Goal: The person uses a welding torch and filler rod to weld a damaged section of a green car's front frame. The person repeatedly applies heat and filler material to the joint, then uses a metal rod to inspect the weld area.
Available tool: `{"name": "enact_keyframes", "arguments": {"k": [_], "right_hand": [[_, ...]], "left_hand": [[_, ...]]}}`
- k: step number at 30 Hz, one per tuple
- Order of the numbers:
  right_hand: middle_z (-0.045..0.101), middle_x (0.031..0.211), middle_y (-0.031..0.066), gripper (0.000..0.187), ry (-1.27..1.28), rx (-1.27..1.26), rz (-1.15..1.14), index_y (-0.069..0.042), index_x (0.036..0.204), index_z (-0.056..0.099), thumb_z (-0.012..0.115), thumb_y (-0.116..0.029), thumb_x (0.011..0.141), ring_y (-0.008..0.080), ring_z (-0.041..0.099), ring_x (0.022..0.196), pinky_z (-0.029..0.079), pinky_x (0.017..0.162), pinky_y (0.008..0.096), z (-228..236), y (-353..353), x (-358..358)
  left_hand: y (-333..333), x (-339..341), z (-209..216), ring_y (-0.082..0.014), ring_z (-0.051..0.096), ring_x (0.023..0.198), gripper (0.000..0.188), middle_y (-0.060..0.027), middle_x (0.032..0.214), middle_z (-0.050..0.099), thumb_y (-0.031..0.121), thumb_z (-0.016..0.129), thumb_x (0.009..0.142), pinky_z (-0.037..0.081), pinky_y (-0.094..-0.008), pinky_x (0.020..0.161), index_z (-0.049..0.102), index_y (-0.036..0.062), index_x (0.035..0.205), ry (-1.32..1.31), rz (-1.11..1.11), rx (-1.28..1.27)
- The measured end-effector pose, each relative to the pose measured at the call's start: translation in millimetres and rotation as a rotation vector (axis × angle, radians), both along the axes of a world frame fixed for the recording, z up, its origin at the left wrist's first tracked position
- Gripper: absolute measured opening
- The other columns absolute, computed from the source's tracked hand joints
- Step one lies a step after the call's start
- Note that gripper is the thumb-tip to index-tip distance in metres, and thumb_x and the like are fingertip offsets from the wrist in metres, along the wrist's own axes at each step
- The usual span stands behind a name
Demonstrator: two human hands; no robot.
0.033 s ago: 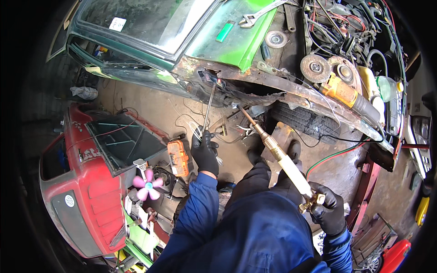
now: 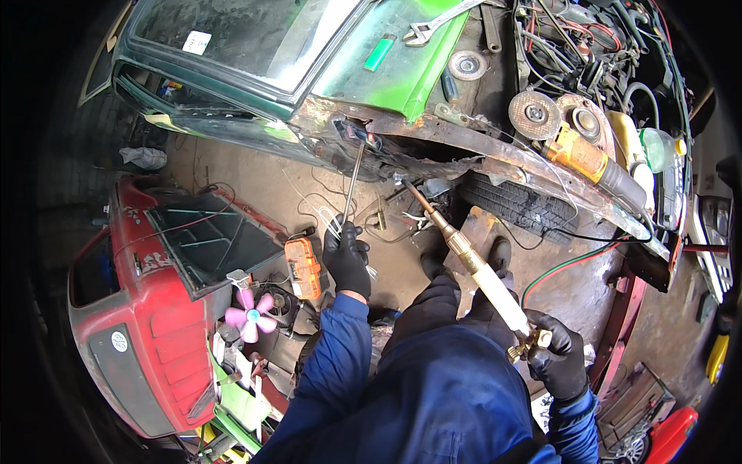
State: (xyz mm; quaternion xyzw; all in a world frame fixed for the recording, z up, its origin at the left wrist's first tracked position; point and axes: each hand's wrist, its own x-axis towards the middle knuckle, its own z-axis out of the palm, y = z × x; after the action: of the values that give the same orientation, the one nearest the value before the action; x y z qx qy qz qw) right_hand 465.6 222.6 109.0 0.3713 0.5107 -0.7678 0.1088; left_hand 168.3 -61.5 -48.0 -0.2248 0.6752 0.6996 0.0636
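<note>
My left hand [image 2: 348, 263], in a black glove, is closed round a long thin metal rod [image 2: 355, 182]. The rod's far tip meets the rusted body edge of the green car [image 2: 317, 116], beside a small orange glow. White wire [image 2: 331, 220] loops beside this hand; I cannot tell whether it is held too. My right hand [image 2: 558, 356], also gloved, grips the valve end of a gas torch [image 2: 495, 292] with a pale handle and brass fittings. The torch slants up and left, its tip below the torn wheel arch and apart from the rod.
An angle grinder [image 2: 580, 157] rests along the engine bay's edge. An adjustable wrench [image 2: 433, 29] and a green lighter [image 2: 379, 54] lie on the fender. Red and green hoses [image 2: 556, 271] run right. On the left are an orange case [image 2: 303, 267], a pink fan [image 2: 251, 315] and red bodywork [image 2: 162, 309].
The pink fan's blades have turned. My two hands, the rod and the torch keep almost the same places.
</note>
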Motion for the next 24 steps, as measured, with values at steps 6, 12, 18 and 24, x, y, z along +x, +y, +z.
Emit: {"name": "enact_keyframes", "arguments": {"k": [6, 12, 18, 24], "right_hand": [[0.074, 0.107, 0.0041, 0.073, 0.002, -0.018, 0.051, 0.005, 0.14, 0.062, 0.091, -0.037, 0.087, 0.009, 0.068, 0.092, 0.056, 0.082, 0.0265, -5, 22, -1], [0.075, 0.11, 0.006, 0.07, 0.0, -0.031, 0.044, 0.006, 0.139, 0.062, 0.091, -0.032, 0.087, 0.0109, 0.069, 0.096, 0.057, 0.087, 0.0276, -8, 39, -5], [0.075, 0.113, 0.0068, 0.066, 0.012, -0.022, 0.062, 0.006, 0.14, 0.062, 0.089, -0.022, 0.087, 0.0119, 0.07, 0.097, 0.057, 0.087, 0.0286, -12, 48, -13], [0.076, 0.115, 0.0074, 0.069, -0.017, -0.086, 0.073, 0.006, 0.142, 0.06, 0.09, -0.021, 0.086, 0.0132, 0.071, 0.1, 0.058, 0.09, 0.0291, -12, 53, -19]], "left_hand": [[-6, -4, -19, -0.0068, 0.054, 0.054, 0.027, -0.0045, 0.089, 0.07, 0.015, 0.066, 0.105, 0.035, -0.0235, 0.045, 0.067, 0.0096, 0.131, 0.071, 0.002, -0.019], [-8, -5, -16, -0.007, 0.054, 0.054, 0.024, -0.0035, 0.087, 0.069, 0.015, 0.068, 0.104, 0.036, -0.0232, 0.046, 0.068, 0.0096, 0.127, 0.098, -0.043, -0.028], [-7, -2, -16, -0.0068, 0.054, 0.054, 0.025, -0.0038, 0.088, 0.07, 0.014, 0.066, 0.105, 0.036, -0.0228, 0.045, 0.067, 0.0101, 0.13, 0.118, -0.054, -0.009], [-2, -3, -20, -0.009, 0.056, 0.054, 0.025, -0.0049, 0.091, 0.07, 0.021, 0.066, 0.105, 0.036, -0.0239, 0.043, 0.065, 0.0115, 0.129, 0.065, -0.003, -0.039]]}}
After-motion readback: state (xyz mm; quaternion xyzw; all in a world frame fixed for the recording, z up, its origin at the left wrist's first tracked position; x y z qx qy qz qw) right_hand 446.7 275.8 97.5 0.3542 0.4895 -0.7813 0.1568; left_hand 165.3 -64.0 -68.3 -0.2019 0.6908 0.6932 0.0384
